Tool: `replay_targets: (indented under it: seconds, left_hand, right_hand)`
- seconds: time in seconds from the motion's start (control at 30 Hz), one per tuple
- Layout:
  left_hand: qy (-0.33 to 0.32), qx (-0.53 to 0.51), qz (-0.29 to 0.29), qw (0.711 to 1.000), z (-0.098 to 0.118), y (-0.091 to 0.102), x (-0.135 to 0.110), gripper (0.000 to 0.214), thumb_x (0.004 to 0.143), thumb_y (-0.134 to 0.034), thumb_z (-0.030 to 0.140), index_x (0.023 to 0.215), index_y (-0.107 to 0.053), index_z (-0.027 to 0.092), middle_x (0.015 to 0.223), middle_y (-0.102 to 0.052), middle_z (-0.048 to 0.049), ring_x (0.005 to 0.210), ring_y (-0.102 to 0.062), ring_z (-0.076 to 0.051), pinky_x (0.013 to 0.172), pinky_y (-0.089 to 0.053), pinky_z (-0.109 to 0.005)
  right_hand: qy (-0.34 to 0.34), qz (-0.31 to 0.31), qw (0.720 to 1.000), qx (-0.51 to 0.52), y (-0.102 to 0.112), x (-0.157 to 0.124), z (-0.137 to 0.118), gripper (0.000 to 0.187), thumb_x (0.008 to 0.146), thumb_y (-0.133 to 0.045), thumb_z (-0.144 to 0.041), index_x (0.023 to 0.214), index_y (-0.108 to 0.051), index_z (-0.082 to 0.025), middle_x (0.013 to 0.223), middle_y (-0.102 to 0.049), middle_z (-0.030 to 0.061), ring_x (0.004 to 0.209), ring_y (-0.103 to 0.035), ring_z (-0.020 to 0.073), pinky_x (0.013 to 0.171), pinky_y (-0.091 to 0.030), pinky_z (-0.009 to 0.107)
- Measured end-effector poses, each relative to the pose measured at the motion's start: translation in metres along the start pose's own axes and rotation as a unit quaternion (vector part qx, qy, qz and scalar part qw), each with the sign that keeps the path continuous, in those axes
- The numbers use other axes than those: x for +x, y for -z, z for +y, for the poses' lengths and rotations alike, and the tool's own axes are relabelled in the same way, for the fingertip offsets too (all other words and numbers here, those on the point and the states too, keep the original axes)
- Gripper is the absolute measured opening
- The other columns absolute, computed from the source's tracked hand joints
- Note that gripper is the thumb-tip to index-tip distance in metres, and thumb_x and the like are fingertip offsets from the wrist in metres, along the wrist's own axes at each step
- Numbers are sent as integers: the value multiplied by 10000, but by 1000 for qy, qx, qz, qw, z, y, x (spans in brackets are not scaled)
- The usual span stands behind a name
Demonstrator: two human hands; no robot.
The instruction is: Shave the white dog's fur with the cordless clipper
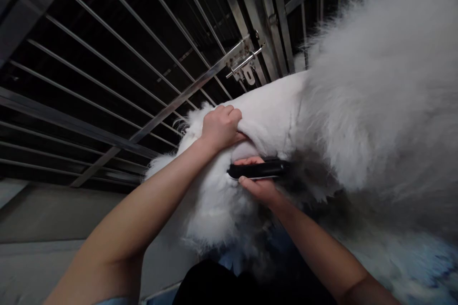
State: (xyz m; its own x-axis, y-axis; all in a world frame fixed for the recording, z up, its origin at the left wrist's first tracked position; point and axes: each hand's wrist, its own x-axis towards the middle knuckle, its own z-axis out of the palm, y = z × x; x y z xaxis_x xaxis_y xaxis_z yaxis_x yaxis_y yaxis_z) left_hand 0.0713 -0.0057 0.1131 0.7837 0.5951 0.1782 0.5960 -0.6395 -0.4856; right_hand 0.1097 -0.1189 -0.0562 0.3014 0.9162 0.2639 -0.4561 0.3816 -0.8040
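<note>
A large white fluffy dog [274, 97] stands before me, its shorn back smooth and pale between the long fur at both ends. My left hand [222, 126] is closed on a fold of the dog's skin and fur near the shorn edge. Just below it, my right hand [263, 186] grips a black hair clipper [261, 169] from underneath. The clipper lies almost level, and its left end touches the fur at the flank. Fur hides the exact contact of the blade. The dog's face cannot be made out.
Metal cages [143, 71] with barred doors run behind the dog, and a sliding latch [246, 62] juts out near its back. Long fur [386, 95] fills the right side. Loose pale fur [411, 267] seems to cover a bluish surface at the lower right.
</note>
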Motion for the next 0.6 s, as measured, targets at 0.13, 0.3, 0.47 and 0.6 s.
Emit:
replay_targets:
  seconds: [0.13,0.3,0.47,0.6]
  left_hand:
    - [-1,1,-4,1000,0,0,0,366,809,-622,529,861,-678,171,853,-685,-122,849,-622,-282,653,-419,-369]
    - [-8,-19,20,1000,-1,-1,1,321,785,-638,503,826,-667,185,830,-674,-111,828,-608,-272,659,-421,-367]
    - [-12,-19,30,999,-3,-5,0,323,776,-630,508,807,-660,187,819,-670,-103,829,-611,-264,661,-419,-359]
    - [-12,-23,31,999,-4,-5,1,336,778,-624,527,788,-649,192,817,-674,-103,817,-617,-264,666,-421,-364]
  right_hand:
    - [-26,-87,996,-9,7,2,1,320,691,-788,-302,930,-582,-254,937,-735,33,872,-714,229,839,-588,413]
    - [65,93,993,10,3,-5,4,287,777,-715,-288,1008,-545,-278,1060,-724,32,1022,-696,226,985,-536,457]
    - [-21,-74,997,-29,10,-1,-14,279,716,-709,-202,957,-588,-273,1082,-729,28,1009,-703,218,952,-555,432]
    - [6,-30,999,-31,18,3,-26,313,715,-711,-184,983,-587,-286,1148,-730,17,1069,-699,218,986,-544,430]
